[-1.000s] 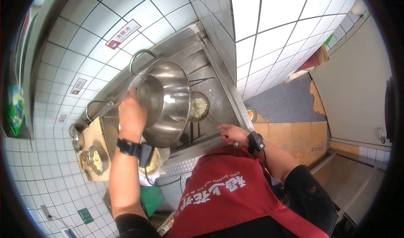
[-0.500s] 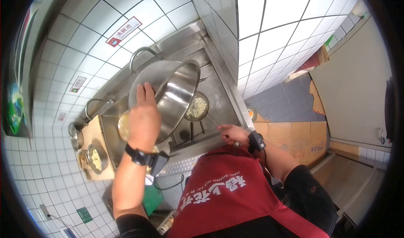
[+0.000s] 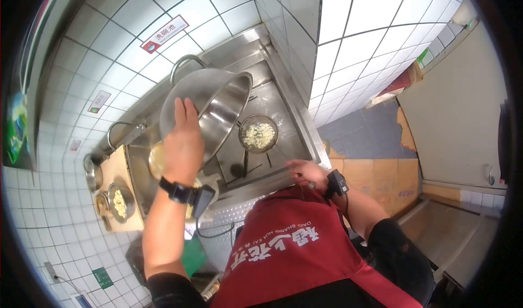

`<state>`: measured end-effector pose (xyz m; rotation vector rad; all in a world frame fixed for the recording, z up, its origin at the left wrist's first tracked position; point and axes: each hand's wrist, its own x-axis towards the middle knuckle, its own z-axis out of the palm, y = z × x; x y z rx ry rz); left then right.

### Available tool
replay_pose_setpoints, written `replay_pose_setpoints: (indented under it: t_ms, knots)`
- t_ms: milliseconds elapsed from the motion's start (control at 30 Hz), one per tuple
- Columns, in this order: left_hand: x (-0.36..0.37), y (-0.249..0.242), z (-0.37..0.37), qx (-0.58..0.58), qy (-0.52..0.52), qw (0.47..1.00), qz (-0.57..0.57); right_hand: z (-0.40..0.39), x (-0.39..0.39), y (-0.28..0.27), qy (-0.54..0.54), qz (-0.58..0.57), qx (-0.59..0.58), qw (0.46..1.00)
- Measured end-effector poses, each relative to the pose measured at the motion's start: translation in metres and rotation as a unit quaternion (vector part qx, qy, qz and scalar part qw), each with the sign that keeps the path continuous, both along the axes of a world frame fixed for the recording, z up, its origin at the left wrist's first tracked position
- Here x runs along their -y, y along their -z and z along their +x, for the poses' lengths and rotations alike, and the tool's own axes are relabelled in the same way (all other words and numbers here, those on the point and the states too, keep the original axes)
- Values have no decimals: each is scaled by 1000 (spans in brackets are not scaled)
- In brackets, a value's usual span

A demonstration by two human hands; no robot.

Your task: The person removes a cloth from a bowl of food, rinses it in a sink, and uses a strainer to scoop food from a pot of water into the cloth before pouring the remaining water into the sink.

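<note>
A large stainless steel basin [image 3: 220, 109] is tilted on its side over the sink, its mouth facing right. My left hand [image 3: 184, 150] grips it, with two fingers stretched along its outer wall and the thumb hidden. Right of the basin, a round long-handled strainer [image 3: 259, 151] holds small, wet, pale chopped pieces [image 3: 260, 135]. My right hand [image 3: 306, 173], slightly blurred, is closed around the strainer's handle near the sink's front edge. The handle's end shows below the palm.
Curved faucets [image 3: 185, 63] rise behind the metal sink [image 3: 289, 117]. At left, a board [image 3: 114, 169] bears a bowl [image 3: 120, 202] of pale yellow pieces and other metal bowls. A tiled wall corner [image 3: 313, 63] stands close at right.
The strainer now shows fully, more level and apart from the basin, its contents spread wider. The basin sits slightly further left in view, still in my left hand.
</note>
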<state>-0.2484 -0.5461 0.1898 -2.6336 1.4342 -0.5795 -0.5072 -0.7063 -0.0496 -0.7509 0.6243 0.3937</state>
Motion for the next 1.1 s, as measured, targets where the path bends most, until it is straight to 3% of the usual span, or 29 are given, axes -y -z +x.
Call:
replay_pose_setpoints:
  t_ms: [100, 167, 333, 600, 667, 867, 900, 933, 967, 1000, 1033, 1067, 1100]
  knots:
    - [-3, 14, 8, -64, -51, 996, 19, -16, -3, 7, 16, -6, -8, 1000]
    - [-8, 36, 18, -53, -4, 998, -23, -25, -5, 1, 23, -6, -19, 1000]
    - [-12, 78, 37, -77, -25, 996, -37, -47, -11, -23, 79, -10, -56, 995]
    - [-30, 174, 65, -267, -152, 947, -92, -64, -29, -54, 129, -27, -47, 990]
    - [-35, 195, 66, -353, -263, 887, -141, -65, -29, -61, 141, -26, -49, 988]
    - [-62, 296, 51, -404, -409, 784, -234, -49, -24, -90, 139, -38, -56, 988]
    - [-79, 357, 60, -488, -367, 776, -157, -45, -19, -90, 134, -29, -55, 989]
    - [-93, 387, 52, -489, -372, 773, -162, -42, -14, -90, 129, -18, -57, 990]
    - [-106, 410, 41, -480, -305, 808, -156, -38, -8, -87, 122, -10, -57, 991]
    - [-111, 421, 35, -468, -237, 838, -148, -33, -2, -88, 115, -11, -59, 992]
    - [-103, 407, 26, -469, -243, 836, -150, -28, 3, -87, 103, -16, -60, 993]
    - [-89, 378, 9, -588, -368, 639, -332, -23, 7, -86, 90, -19, -61, 994]
    - [-80, 364, -4, -646, -456, 378, -483, -19, 12, -86, 82, -18, -65, 994]
